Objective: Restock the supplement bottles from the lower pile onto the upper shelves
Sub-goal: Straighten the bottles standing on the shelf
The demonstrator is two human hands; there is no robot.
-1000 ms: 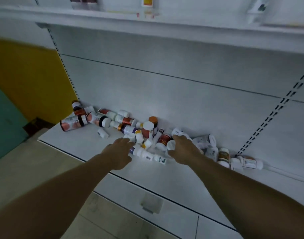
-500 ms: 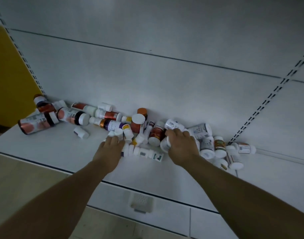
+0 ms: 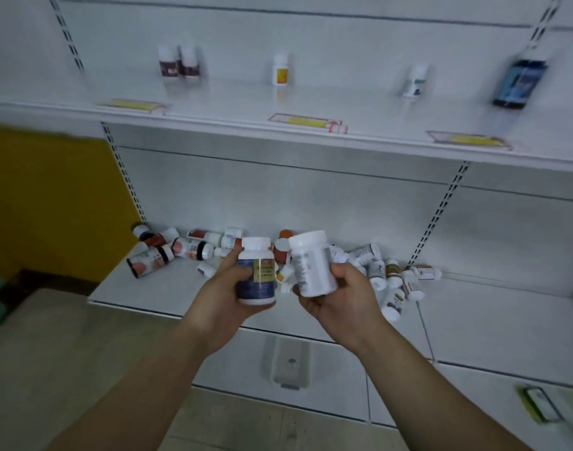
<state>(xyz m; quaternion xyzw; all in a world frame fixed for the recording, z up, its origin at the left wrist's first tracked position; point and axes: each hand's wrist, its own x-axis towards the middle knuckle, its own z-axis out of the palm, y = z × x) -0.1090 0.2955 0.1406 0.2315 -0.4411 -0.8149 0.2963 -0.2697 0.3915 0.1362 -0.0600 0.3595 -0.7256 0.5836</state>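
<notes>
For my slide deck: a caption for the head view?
Both hands lifted off the pile, left hand and right hand each gripping a supplement bottle.

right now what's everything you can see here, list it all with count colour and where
blue-label bottle: 1, white cap, held upright
white bottle: 1, white, held tilted
pile of bottles: many, mostly white and red-brown, lying on lower shelf
dark-label bottles: 2, upper shelf, left
yellow-label bottle: 1, upper shelf, middle
pale bottle: 1, blurred, right of it
dark blue box: 1, far right
price tags: 3, yellow, shelf edge
left hand: grips blue-label bottle
right hand: grips white bottle
</notes>
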